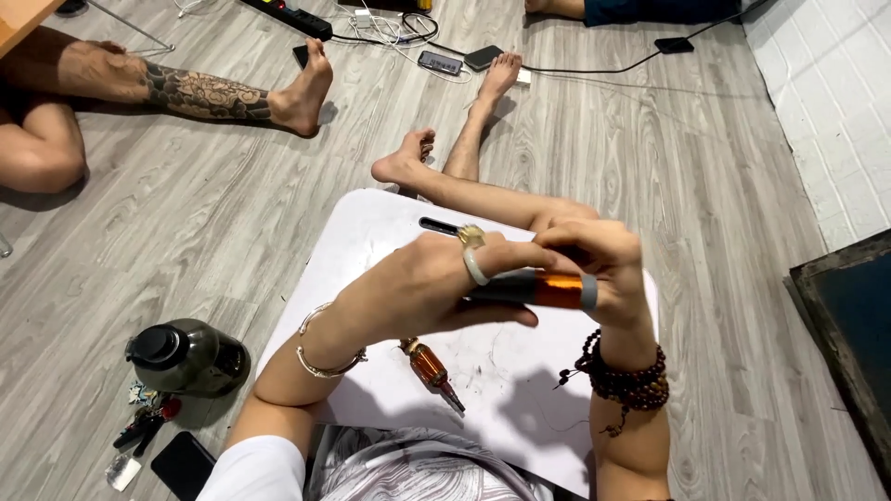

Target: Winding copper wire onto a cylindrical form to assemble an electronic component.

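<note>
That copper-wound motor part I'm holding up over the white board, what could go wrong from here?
1. The copper-wound rotor is held in the air by the left hand and right hand; a slip could drop it onto the white board.
2. It might land on the second rotor lying below, possibly damaging the windings.

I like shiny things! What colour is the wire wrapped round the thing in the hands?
Coppery orange wire winding, seen in the head view.
</note>
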